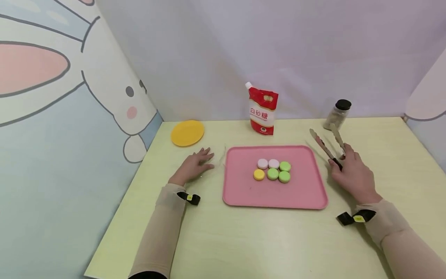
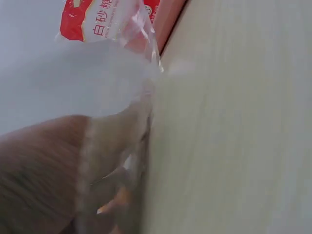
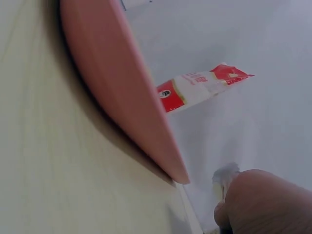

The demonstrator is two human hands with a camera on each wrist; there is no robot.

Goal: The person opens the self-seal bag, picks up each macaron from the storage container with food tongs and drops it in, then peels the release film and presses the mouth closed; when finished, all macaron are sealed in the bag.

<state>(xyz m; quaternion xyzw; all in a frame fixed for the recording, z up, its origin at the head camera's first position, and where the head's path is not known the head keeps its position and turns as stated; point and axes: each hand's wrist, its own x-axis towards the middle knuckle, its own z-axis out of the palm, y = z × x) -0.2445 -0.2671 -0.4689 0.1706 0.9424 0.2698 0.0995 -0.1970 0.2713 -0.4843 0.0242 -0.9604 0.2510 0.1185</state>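
Observation:
My right hand (image 1: 355,174) grips a pair of tongs (image 1: 324,145) by the dark handle, their arms spread apart, to the right of the pink tray (image 1: 244,193). On that tray lie several macarons: pale lilac (image 1: 263,164), green (image 1: 273,174) and one yellow (image 1: 259,174). To the tray's left, my left hand (image 1: 193,166) is low over the table with fingers extended and thumb apart. Clear plastic (image 2: 112,141) covers part of those fingers in the left wrist view; its full shape is hard to make out. The right wrist view shows only part of the right hand (image 3: 265,202).
Behind the tray stands a red and white sugar pouch (image 1: 263,112) with a white cap. A clear jar (image 1: 337,114) with a black lid is at the back right, beyond the tongs. The yellow plate (image 1: 187,133) lies at the table's back left corner. A wall rises behind.

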